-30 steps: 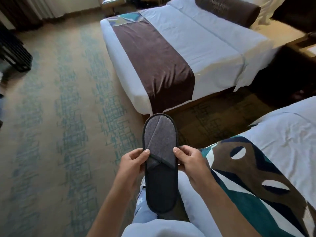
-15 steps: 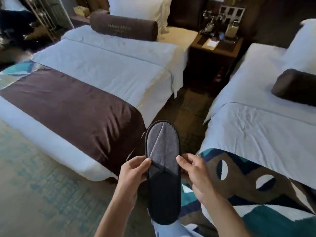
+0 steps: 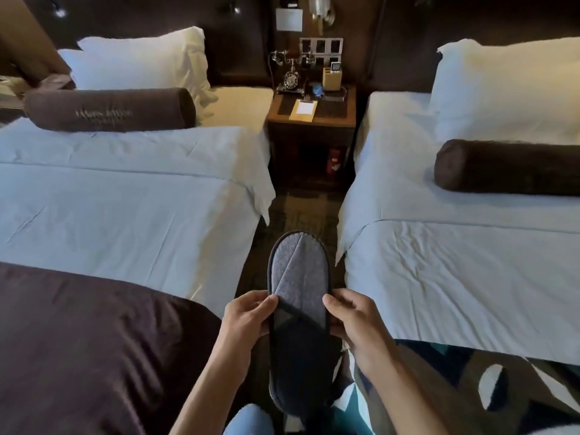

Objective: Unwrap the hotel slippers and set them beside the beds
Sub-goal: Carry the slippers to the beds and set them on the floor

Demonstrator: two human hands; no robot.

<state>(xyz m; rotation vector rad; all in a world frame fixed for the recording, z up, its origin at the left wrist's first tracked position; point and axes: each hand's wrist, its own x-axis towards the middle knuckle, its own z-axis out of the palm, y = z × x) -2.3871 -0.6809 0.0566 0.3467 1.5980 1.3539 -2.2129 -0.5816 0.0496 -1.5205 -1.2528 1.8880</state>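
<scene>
Now both hands pinch slipper [image 3: 298, 306] sides.

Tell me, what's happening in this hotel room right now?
A person is holding a grey slipper up in both hands, the left hand and right hand gripping its two sides, toe pointing away. No wrapper shows on it. They face the carpeted aisle between two made beds, left bed and right bed, with a nightstand at the far end. The slipper has not been set down on the floor yet.
</scene>
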